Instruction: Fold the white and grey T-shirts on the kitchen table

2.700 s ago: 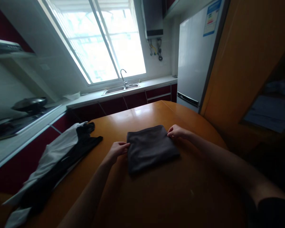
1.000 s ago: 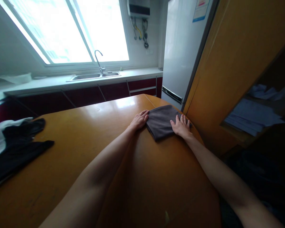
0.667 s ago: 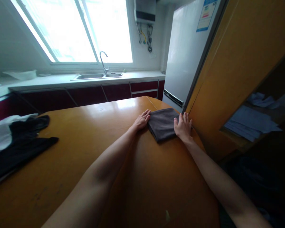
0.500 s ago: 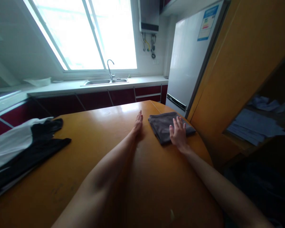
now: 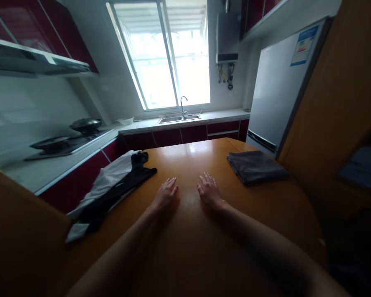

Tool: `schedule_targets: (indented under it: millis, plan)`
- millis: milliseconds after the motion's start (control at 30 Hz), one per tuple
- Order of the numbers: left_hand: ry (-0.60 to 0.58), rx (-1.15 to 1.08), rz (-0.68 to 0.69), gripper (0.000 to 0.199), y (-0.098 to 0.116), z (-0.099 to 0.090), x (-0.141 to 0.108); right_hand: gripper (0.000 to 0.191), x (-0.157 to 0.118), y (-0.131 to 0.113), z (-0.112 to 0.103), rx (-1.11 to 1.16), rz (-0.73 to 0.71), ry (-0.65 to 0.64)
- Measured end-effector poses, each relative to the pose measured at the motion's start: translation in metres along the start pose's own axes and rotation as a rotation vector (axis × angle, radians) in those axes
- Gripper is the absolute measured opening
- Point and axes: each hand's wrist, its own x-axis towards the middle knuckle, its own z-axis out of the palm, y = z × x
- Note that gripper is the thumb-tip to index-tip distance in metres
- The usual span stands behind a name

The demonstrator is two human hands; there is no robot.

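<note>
My left hand (image 5: 165,194) is over the wooden table (image 5: 188,243), fingers stretched out and nothing held. A short way to its right, my right hand (image 5: 209,190) is also open and empty, its fingers a little spread. Whether either palm touches the tabletop I cannot tell. A folded dark grey cloth (image 5: 256,166) lies at the right of the table, apart from my right hand. Loosely spread along the left side is a black and white garment (image 5: 120,185), its dark end nearest my left hand.
Behind the table runs a white counter (image 5: 148,124) with a sink (image 5: 171,119) and a tap (image 5: 182,106). A fridge (image 5: 282,82) stands at the right rear. To the left, a covered wok (image 5: 85,124) and a pan (image 5: 51,143) sit on the stove.
My right hand has left the folded grey cloth and moved left over the table. The view has turned left, bringing the stove and range hood into sight.
</note>
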Motion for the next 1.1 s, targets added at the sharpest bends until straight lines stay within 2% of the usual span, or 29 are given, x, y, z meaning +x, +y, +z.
schedule_targets:
  millis: [133,267,467,1100]
  plan:
    - [-0.006,0.154,-0.074,0.054,0.0,-0.011,-0.053,0.057,-0.008,-0.04,0.029,-0.007,-0.018,-0.047]
    - [-0.026,0.171,-0.06,0.052,0.012,-0.007,-0.077,0.058,-0.026,-0.057,0.046,-0.086,-0.038,-0.073]
    - [-0.158,0.215,-0.005,0.053,0.021,-0.004,-0.083,0.057,-0.038,-0.05,0.056,-0.223,-0.037,-0.172]
    - [-0.151,0.163,0.008,0.054,0.02,-0.005,-0.086,0.055,-0.035,-0.04,0.062,-0.279,-0.076,-0.145]
